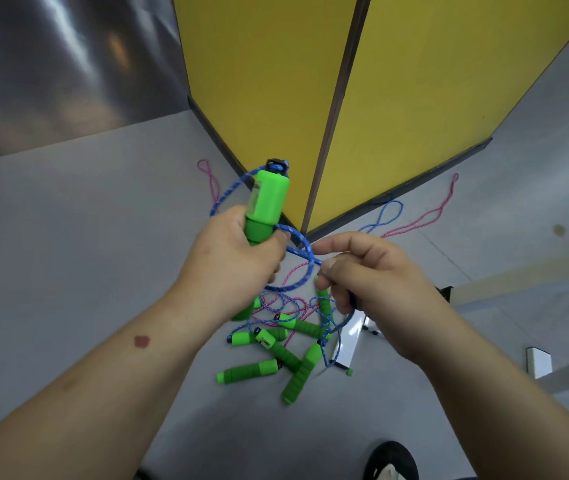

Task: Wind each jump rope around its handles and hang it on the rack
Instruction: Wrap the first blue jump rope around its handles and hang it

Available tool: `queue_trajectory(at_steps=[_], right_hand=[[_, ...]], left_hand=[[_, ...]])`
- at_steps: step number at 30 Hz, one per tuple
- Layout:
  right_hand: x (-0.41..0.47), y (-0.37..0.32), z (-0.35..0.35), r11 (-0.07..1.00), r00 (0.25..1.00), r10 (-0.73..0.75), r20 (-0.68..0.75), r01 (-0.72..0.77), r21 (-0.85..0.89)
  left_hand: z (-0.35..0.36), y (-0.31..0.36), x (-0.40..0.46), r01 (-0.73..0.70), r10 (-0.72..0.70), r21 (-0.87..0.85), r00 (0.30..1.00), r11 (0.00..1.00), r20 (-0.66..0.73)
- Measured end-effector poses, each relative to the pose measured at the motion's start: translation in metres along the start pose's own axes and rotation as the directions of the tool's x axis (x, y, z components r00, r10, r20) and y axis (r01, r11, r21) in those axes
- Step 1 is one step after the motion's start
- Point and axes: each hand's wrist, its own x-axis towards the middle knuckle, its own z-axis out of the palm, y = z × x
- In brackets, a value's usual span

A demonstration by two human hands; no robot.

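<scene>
My left hand point(238, 251) grips green jump-rope handles point(267, 202) held upright, with a blue cord point(298, 242) looping around them. My right hand point(366, 271) pinches that blue cord just right of the handles, and the cord trails down from my fist. Below my hands, several more green handles point(276, 355) lie in a pile on the grey floor, tangled with blue and pink cords point(290, 306). No rack is clearly in view.
A yellow panelled corner point(328, 98) with a dark base stands straight ahead. Pink cord loops point(208, 178) and a blue loop point(385, 216) lie on the floor beside it. White frame parts point(349, 337) sit at the right. A shoe point(392, 460) shows at the bottom.
</scene>
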Motion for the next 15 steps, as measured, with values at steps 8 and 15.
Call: queue_trajectory(at_steps=[8,15], right_hand=[[0.003,0.005,0.005,0.995,0.992,-0.086,-0.098,0.091,0.047],[0.003,0.002,0.005,0.995,0.989,-0.094,-0.117,0.098,0.031]], left_hand=[[0.003,0.0,-0.007,0.09,-0.043,-0.164,0.961,0.982,0.273],[0.01,-0.001,-0.011,0.21,-0.048,-0.316,0.89,0.925,0.453]])
